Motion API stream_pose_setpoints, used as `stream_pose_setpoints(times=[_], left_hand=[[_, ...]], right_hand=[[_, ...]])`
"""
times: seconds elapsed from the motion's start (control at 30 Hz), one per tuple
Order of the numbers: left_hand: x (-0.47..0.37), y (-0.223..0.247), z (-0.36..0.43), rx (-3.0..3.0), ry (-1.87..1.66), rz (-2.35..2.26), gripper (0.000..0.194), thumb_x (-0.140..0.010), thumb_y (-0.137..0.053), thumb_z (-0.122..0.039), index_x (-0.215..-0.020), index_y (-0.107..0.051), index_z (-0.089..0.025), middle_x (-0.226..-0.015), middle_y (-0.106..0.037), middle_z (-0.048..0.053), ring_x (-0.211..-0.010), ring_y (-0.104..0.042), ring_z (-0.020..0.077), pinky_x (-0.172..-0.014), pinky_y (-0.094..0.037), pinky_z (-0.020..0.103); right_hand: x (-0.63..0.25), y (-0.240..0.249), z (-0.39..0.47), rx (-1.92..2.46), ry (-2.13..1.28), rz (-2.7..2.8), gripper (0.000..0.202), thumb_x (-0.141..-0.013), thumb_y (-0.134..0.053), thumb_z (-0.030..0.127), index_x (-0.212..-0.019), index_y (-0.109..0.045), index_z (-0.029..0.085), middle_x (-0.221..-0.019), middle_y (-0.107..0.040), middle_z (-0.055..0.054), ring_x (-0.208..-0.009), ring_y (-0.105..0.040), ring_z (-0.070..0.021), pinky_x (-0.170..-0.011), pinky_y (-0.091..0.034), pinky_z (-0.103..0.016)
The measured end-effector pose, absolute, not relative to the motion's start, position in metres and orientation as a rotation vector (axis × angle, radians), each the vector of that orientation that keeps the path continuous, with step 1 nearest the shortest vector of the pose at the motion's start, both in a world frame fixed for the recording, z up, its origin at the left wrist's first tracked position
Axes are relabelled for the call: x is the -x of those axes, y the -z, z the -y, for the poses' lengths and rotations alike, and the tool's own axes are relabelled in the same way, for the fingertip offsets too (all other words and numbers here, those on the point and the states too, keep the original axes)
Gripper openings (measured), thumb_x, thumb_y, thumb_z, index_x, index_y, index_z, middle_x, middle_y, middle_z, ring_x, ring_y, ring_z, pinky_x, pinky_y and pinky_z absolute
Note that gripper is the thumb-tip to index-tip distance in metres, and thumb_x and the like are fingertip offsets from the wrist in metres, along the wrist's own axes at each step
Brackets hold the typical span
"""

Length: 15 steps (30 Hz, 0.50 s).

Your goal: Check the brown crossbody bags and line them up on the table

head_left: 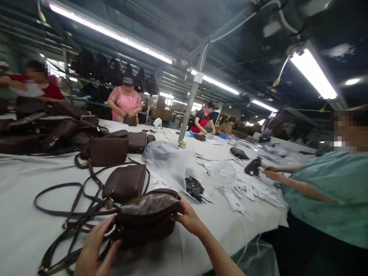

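A dark brown handbag (146,218) rests on the white-covered table in front of me, its shiny top panel facing up. At its right end my right hand (189,218) grips it between thumb and fingers. My left hand (97,247) is around the bag's left end, thumb and fingers on either side of it; part of the contact is hidden. Just behind lies another brown handbag (125,184) with a gold-coloured fitting (108,203). Long brown straps (57,186) loop over the cloth to the left.
A heap of brown bags (51,130) covers the table's far left. Beyond my bag are a clear plastic bag (169,157) with dark pieces, a white fan (223,174) and its cable. A co-worker in green (327,191) stands at right. A metal post (189,111) rises mid-table.
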<state>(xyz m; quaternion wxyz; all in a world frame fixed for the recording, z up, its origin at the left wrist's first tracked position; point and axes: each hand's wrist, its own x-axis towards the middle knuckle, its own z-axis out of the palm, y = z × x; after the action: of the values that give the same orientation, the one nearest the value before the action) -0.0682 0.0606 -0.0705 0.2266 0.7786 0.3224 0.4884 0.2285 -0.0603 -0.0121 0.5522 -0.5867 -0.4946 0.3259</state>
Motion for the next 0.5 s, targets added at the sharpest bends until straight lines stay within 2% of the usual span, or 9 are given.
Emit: stream_pose_setpoints(times=[0.1,0.2,0.33,0.43,0.5], left_hand=[[0.051,0.075,-0.047,-2.168,-1.272,-0.85,0.055,-0.086,-0.055,-0.046,-0.137,-0.045,-0.031,-0.133,-0.059,0.005,-0.119,-0.058,0.0281,-0.101,-0.051,0.043],[0.032,0.07,-0.042,-2.14,-1.277,-0.892,0.056,-0.086,-0.055,-0.046,-0.138,-0.045,-0.03,-0.131,-0.06,0.005,-0.117,-0.06,0.0283,-0.099,-0.052,0.042],[-0.003,0.064,-0.025,-2.224,-1.214,-0.802,0.053,-0.085,-0.057,-0.042,-0.135,-0.047,-0.026,-0.13,-0.06,0.008,-0.117,-0.06,0.0288,-0.1,-0.051,0.044],[-0.021,0.065,-0.015,-2.278,-1.177,-0.768,0.052,-0.087,-0.056,-0.039,-0.136,-0.045,-0.027,-0.132,-0.059,0.009,-0.12,-0.057,0.0297,-0.102,-0.049,0.047],[-0.024,0.066,-0.012,-2.273,-1.157,-0.795,0.058,-0.088,-0.055,-0.039,-0.142,-0.037,-0.028,-0.135,-0.056,0.01,-0.118,-0.059,0.0289,-0.1,-0.052,0.045]], right_hand=[[-0.246,0.032,0.09,1.404,-0.815,1.128,0.032,-0.067,-0.071,0.028,-0.098,-0.062,0.021,-0.095,-0.068,-0.002,-0.094,-0.064,-0.0216,-0.087,-0.049,-0.037],[-0.264,0.037,0.107,1.45,-0.788,1.222,0.026,-0.075,-0.061,0.026,-0.1,-0.064,0.02,-0.095,-0.071,-0.004,-0.096,-0.066,-0.021,-0.09,-0.049,-0.037],[-0.311,0.033,0.114,1.928,-0.318,1.319,0.028,-0.086,-0.04,0.021,-0.099,-0.066,0.02,-0.095,-0.072,-0.005,-0.091,-0.067,-0.0191,-0.083,-0.053,-0.034],[-0.359,0.034,0.106,2.177,-0.064,1.277,0.041,-0.089,-0.031,0.014,-0.113,-0.064,0.018,-0.114,-0.069,-0.01,-0.109,-0.062,-0.0216,-0.098,-0.046,-0.038],[-0.386,0.036,0.095,2.267,-0.03,1.308,0.049,-0.085,-0.034,0.007,-0.126,-0.058,0.018,-0.13,-0.061,-0.012,-0.123,-0.053,-0.0229,-0.107,-0.037,-0.041]])
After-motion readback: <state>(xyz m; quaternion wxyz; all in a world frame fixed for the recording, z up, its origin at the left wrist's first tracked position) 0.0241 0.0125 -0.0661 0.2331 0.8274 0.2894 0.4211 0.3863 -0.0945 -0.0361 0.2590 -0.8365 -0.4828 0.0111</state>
